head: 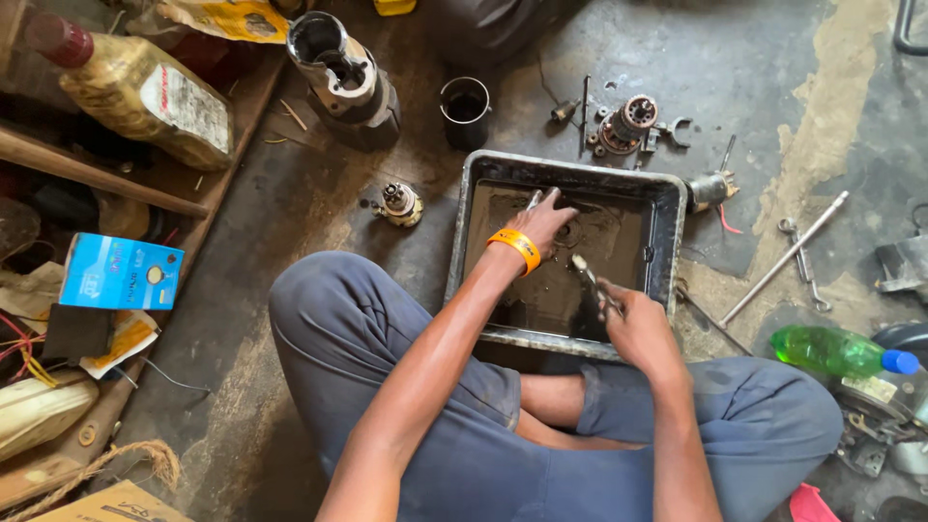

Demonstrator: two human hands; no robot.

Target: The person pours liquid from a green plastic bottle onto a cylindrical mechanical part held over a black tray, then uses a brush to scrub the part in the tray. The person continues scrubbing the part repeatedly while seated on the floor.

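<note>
A person sits cross-legged on the floor over a dark metal tray (pixel 667 208) holding murky liquid. The left hand (pixel 543 224), with an orange wristband (pixel 514 246) on its wrist, reaches into the tray, fingers on a small metal part (pixel 534 200), while the right hand (pixel 633 324) grips a slim metal tool (pixel 592 278) above the liquid. A green plastic bottle (pixel 831 350) lies to the right, near a long metal rod (pixel 785 257).
</note>
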